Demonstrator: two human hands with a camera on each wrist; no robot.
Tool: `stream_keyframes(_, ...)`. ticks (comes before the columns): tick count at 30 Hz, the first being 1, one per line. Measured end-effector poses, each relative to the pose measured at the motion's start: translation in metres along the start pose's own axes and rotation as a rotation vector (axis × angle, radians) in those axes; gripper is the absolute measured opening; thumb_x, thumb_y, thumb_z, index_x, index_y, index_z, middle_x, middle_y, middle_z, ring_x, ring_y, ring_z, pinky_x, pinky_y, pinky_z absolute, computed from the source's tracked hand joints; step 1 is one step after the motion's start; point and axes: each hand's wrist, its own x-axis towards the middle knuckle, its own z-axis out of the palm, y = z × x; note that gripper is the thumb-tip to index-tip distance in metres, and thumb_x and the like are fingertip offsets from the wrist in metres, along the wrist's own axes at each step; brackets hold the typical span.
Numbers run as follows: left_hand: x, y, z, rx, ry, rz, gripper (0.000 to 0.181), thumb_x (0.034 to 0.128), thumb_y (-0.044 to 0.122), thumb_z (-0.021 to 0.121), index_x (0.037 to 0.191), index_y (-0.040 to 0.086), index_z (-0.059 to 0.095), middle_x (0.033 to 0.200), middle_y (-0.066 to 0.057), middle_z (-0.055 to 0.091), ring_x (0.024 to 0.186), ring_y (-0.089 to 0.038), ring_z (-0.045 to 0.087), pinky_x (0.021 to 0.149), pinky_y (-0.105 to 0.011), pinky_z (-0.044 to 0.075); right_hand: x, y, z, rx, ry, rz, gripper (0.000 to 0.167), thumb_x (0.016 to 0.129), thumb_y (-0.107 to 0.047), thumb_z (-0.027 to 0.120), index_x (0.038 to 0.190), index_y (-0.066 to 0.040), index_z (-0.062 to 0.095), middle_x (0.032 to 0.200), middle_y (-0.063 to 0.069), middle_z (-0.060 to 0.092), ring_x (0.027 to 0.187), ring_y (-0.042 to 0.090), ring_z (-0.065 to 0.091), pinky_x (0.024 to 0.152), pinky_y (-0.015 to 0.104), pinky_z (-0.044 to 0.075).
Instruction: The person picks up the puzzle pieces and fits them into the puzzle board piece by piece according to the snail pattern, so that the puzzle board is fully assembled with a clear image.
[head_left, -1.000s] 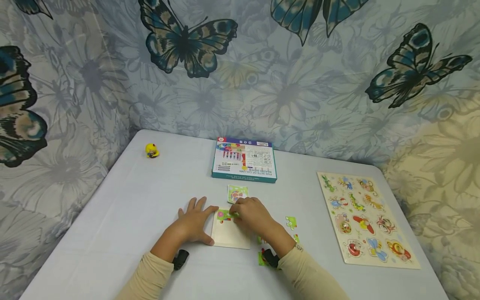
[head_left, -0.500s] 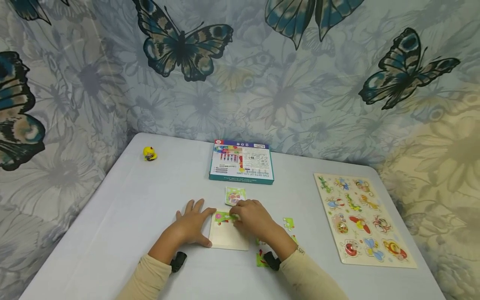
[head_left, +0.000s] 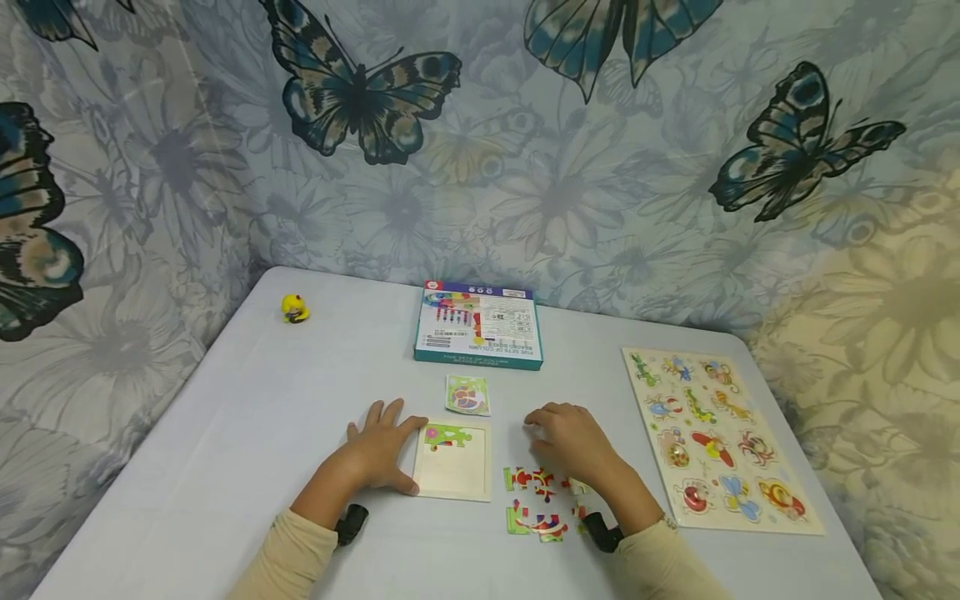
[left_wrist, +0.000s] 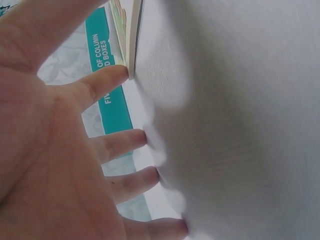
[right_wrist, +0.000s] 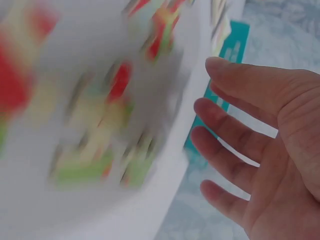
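A square wooden tray (head_left: pixel 453 475) lies on the table with green joined puzzle pieces (head_left: pixel 447 436) along its upper left. My left hand (head_left: pixel 372 450) spreads its fingers beside the tray, thumb and index finger touching its left edge; in the left wrist view the index fingertip meets the board edge (left_wrist: pixel 134 45). Above the loose puzzle pieces (head_left: pixel 547 527), my right hand (head_left: pixel 576 442) holds nothing, its fingers loosely bent in the right wrist view. Blurred red and green pieces (right_wrist: pixel 82 167) show beside that hand. A small picture card (head_left: pixel 467 395) lies just behind the tray.
Behind the card lies a flat teal-edged box (head_left: pixel 478 327). A large insect puzzle board (head_left: pixel 720 442) is at the right of the table. A small yellow toy (head_left: pixel 295 308) stands at the back left. Patterned cloth hangs behind the table.
My right hand has let go at the green pieces in the tray and moved right, over the loose pieces. My left hand stays at the tray's edge.
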Motion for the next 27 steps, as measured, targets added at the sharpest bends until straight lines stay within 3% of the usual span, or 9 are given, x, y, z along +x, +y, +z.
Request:
stream_keyframes(11, 0.001, 0.000, 0.001, 0.012, -0.007, -0.011, 0.092, 0.0604, 0.036, 0.092, 0.140, 0.018, 0.049, 0.155, -0.022, 0.025, 0.141, -0.048, 0.017, 0.098, -0.080, 0.021, -0.029, 0.040, -0.003, -0.002, 0.009, 0.068, 0.026, 0.080, -0.016, 0.079, 0.104, -0.012, 0.073, 0.105, 0.004, 0.071, 0.102, 0.027, 0.065, 0.091, 0.051, 0.049)
stream_keyframes(21, 0.001, 0.000, 0.000, 0.037, -0.002, -0.020, 0.094, 0.0604, 0.038, 0.091, 0.141, 0.021, 0.048, 0.156, -0.021, 0.023, 0.143, -0.048, 0.016, 0.101, -0.078, 0.021, -0.035, 0.048, 0.001, -0.001, 0.037, 0.047, 0.026, 0.077, -0.002, 0.077, 0.101, -0.010, 0.073, 0.104, 0.005, 0.070, 0.100, 0.027, 0.066, 0.089, 0.047, 0.051)
stream_keyframes(27, 0.004, -0.002, 0.002, 0.056, 0.001, -0.022, 0.095, 0.0582, 0.040, 0.092, 0.141, 0.022, 0.049, 0.157, -0.020, 0.023, 0.143, -0.048, 0.016, 0.104, -0.076, 0.017, -0.036, 0.050, 0.003, 0.015, 0.032, 0.046, 0.026, 0.078, -0.002, 0.076, 0.102, -0.010, 0.073, 0.104, 0.004, 0.070, 0.101, 0.027, 0.066, 0.089, 0.047, 0.051)
